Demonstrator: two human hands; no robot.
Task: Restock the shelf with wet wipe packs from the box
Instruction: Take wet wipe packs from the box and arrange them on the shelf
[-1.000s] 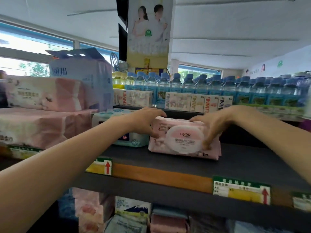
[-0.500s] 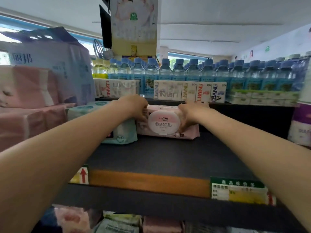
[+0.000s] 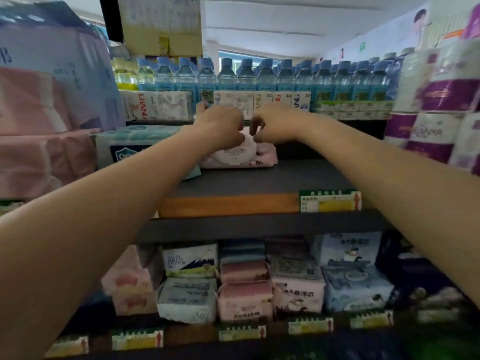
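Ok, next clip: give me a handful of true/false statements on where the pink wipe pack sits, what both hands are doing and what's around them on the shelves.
1. The pink wet wipe pack lies on the dark shelf. True.
2. A teal-and-white pack sits to the left of the pink one. True.
3. The right hand hangs down by the lower shelf. False: both hands are up at the pink pack, left hand and right hand over its top.
4. Blue-capped water bottles stand in a row behind the shelf. True.
5. The shelf space right of the pink pack is filled with packs. False: bare dark shelf shows there, up to the purple rolls.
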